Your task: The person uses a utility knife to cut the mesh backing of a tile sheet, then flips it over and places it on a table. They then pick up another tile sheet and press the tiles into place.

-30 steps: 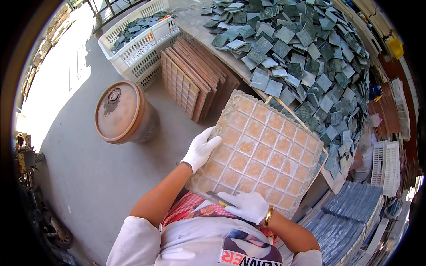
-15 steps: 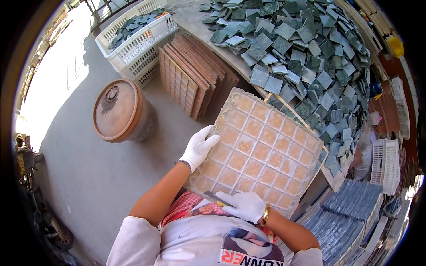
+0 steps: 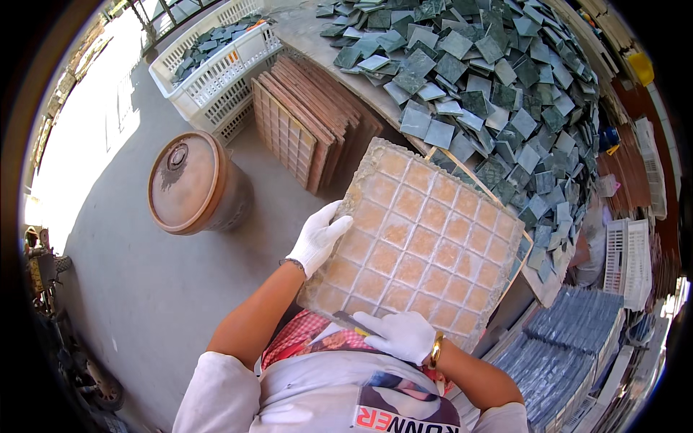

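Note:
A square gridded panel, with tan squares between pale lines and a crusty grey rim, is tilted in front of my body. My white-gloved left hand grips its left edge, thumb on the face and the other fingers going behind. Low on the panel, by the edge nearest me, my white-gloved right hand is closed around a slim grey-and-yellow bladed tool that looks like a utility knife. Its grey end points left along that edge; the palm hides the rest of it.
Loose green stone tiles cover the table beyond the panel. Several reddish gridded boards lean beside white crates. A lidded brown bucket stands on the floor at left. Stacked grey tile sheets lie at right.
The whole scene sits slightly further left in the view. Both hands keep the same grip, and the panel has barely moved relative to my body.

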`<move>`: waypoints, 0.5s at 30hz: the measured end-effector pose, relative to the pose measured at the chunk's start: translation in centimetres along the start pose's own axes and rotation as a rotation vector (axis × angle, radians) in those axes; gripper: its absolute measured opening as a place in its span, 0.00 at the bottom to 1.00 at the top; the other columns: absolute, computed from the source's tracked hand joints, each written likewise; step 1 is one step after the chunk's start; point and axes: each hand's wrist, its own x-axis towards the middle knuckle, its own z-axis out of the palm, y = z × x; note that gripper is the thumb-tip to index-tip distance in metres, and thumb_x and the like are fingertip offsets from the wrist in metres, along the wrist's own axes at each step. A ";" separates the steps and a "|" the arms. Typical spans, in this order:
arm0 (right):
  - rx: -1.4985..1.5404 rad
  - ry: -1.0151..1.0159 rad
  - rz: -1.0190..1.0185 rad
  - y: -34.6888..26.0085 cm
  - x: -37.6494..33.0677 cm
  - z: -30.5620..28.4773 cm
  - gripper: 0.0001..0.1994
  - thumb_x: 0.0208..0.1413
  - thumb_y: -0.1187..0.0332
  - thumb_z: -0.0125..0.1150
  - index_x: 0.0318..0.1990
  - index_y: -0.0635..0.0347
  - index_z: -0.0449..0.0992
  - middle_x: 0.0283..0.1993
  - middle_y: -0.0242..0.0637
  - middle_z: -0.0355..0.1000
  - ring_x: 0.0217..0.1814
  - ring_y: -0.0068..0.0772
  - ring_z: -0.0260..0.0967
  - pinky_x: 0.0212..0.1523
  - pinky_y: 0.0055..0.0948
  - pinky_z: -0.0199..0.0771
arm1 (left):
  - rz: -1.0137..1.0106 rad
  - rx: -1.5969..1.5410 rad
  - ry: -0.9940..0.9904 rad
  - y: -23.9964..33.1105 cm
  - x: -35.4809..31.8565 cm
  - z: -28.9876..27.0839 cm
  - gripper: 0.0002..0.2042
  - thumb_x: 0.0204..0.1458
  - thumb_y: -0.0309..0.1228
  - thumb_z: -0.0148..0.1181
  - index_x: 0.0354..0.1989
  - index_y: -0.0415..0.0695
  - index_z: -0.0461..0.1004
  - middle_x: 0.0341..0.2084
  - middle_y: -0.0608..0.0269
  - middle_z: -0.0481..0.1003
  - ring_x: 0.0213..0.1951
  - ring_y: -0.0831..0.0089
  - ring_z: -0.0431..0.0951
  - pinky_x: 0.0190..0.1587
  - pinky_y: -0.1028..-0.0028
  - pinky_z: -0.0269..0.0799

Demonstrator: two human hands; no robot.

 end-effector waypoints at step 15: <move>0.179 -0.073 -0.067 2.8 -1.4 -1.0 0.28 0.58 0.46 0.48 0.64 0.46 0.64 0.45 0.47 0.75 0.42 0.51 0.74 0.41 0.40 0.72 | 0.057 -0.008 0.042 -0.3 -0.1 0.0 0.22 0.56 0.31 0.56 0.58 0.35 0.66 0.46 0.62 0.74 0.48 0.78 0.70 0.53 0.78 0.64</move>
